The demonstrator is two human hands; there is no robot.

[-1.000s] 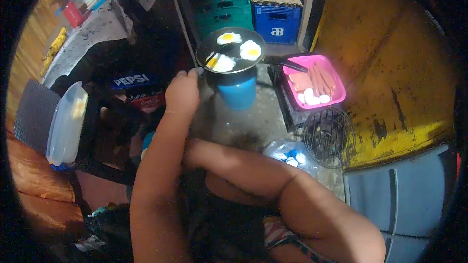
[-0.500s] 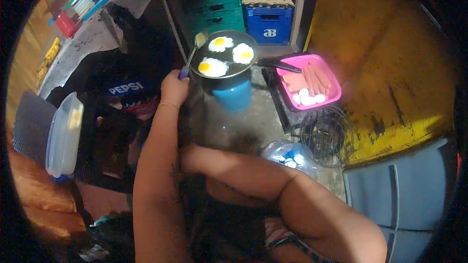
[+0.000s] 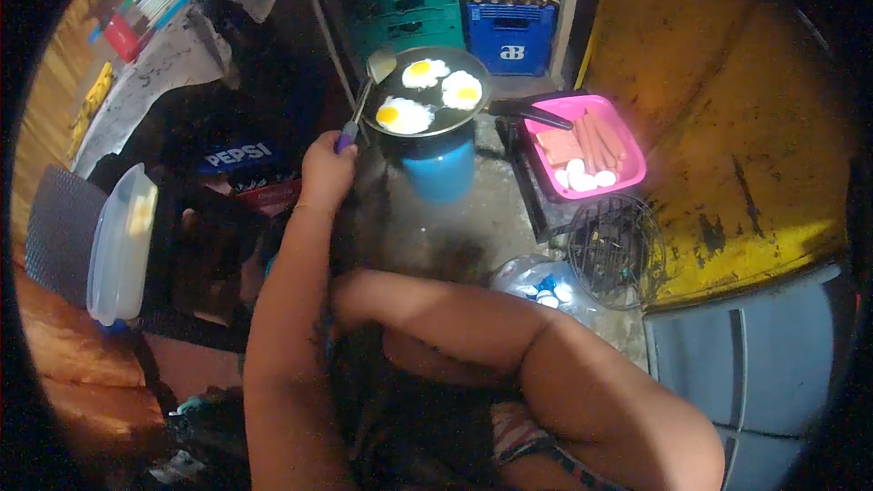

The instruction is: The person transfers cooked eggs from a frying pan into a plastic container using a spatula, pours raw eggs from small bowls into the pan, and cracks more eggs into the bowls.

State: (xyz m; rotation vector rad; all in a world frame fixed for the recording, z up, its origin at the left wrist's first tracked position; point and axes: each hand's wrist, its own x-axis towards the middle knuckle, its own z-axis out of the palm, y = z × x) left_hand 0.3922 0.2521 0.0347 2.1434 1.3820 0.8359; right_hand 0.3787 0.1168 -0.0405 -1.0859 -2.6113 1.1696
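My left hand [image 3: 328, 170] is closed round the purple-ended handle of a spatula [image 3: 362, 102]. The spatula's blade is raised at the far left rim of a frying pan [image 3: 436, 127]. Three fried eggs [image 3: 405, 116] with yellow yolks lie apart in the dark pan, which sits above a blue cylindrical base [image 3: 439, 173]. The pan's black handle points right, over a pink tray [image 3: 643, 168] holding sausages [image 3: 596, 141], flat pink meat slices [image 3: 557, 146] and several white eggs [image 3: 587, 177]. My right hand cannot be made out.
A round wire grill [image 3: 617, 250] and a clear plastic bag [image 3: 541, 286] lie below the tray. Blue [image 3: 511, 41] and green [image 3: 414, 23] crates stand behind the pan. A lidded plastic container [image 3: 118, 250] is at the left. My bent bare limb [image 3: 618, 386] crosses the foreground.
The view has shifted slightly, so the pan and tray appear a little higher and further right. The spatula's blade shows broader at the rim. My left hand keeps its grip.
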